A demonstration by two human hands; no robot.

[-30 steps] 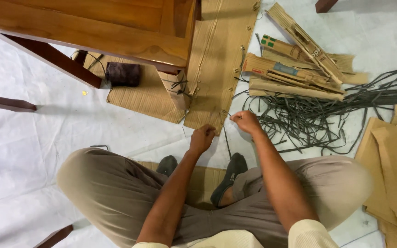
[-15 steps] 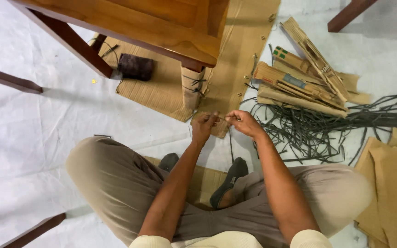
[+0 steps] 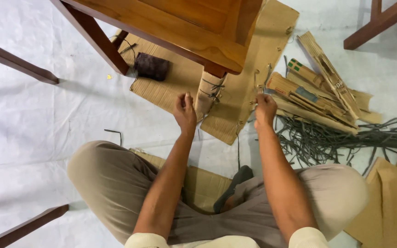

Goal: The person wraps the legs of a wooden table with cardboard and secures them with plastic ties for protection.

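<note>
I sit cross-legged on a white floor sheet [image 3: 37, 133] in front of a wooden table [image 3: 184, 23]. Its near leg [image 3: 211, 92] is wrapped in corrugated cardboard and tied with dark straps. My left hand [image 3: 185, 112] rests beside that wrapped leg with its fingers extended, holding nothing. My right hand [image 3: 265, 110] pinches the right edge of the cardboard sheet [image 3: 246, 73] lying under the table, next to one of the ties along that edge. A dark strap [image 3: 238, 147] trails from the sheet's near corner towards my foot.
A tangle of dark straps [image 3: 327, 138] and folded cardboard strips [image 3: 313, 87] lie to the right. More cardboard sheets [image 3: 391, 202] sit at the far right. A dark brown block [image 3: 151, 66] lies under the table. Other wooden legs [image 3: 14, 62] stand on the left.
Both hands left the sheet's near corner and moved apart and away from me: the left to the wrapped leg, the right up the sheet's edge. The view shifted forward.
</note>
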